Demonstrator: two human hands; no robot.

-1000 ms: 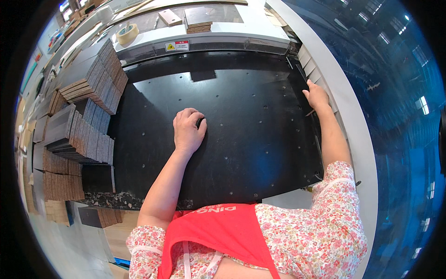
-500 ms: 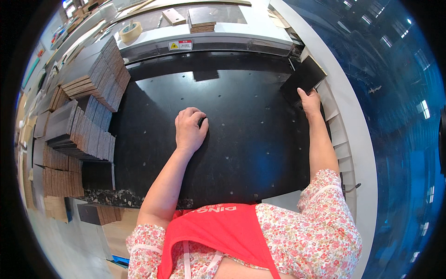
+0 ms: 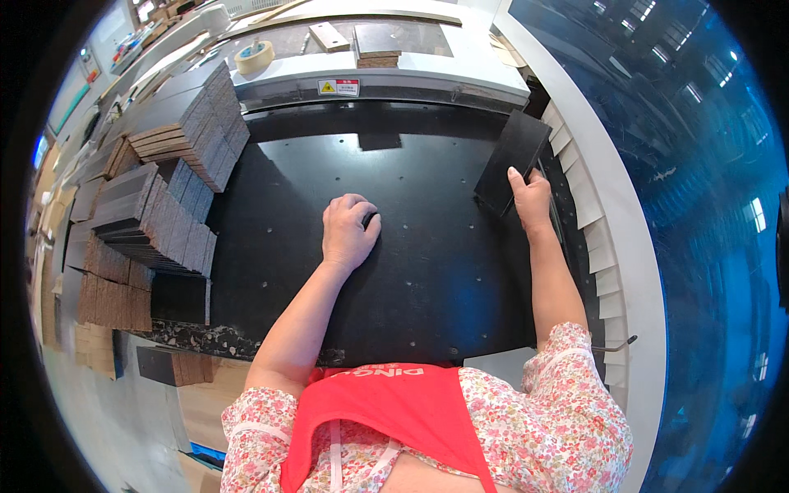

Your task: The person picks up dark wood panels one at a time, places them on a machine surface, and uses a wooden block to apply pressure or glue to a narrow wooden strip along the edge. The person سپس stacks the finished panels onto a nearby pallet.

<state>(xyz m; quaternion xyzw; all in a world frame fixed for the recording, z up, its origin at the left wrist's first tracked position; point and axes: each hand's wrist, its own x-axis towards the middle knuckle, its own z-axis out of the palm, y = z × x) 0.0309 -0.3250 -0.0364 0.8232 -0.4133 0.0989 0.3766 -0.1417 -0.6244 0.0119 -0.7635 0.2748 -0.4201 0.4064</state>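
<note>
My right hand (image 3: pixel 532 199) grips a dark rectangular board (image 3: pixel 514 156) by its near end, thumb on top. The board is tilted over the right side of the black tabletop (image 3: pixel 427 246). Near the tabletop's middle rests my left hand (image 3: pixel 348 232), fingers curled and thumb drawn in. Something dark shows between its thumb and fingers, too hidden to name.
Stacks of dark-faced boards (image 3: pixel 182 123) with brown edges line the left side. At the back, a tape roll (image 3: pixel 254 57), a pale block (image 3: pixel 329 37) and a few more boards (image 3: pixel 377 46) sit on a ledge. A pleated white cover (image 3: pixel 593 222) borders the right side.
My right hand has brought the board left and a little nearer, away from the right edge, and turned it. My left hand stays at the same place on the tabletop.
</note>
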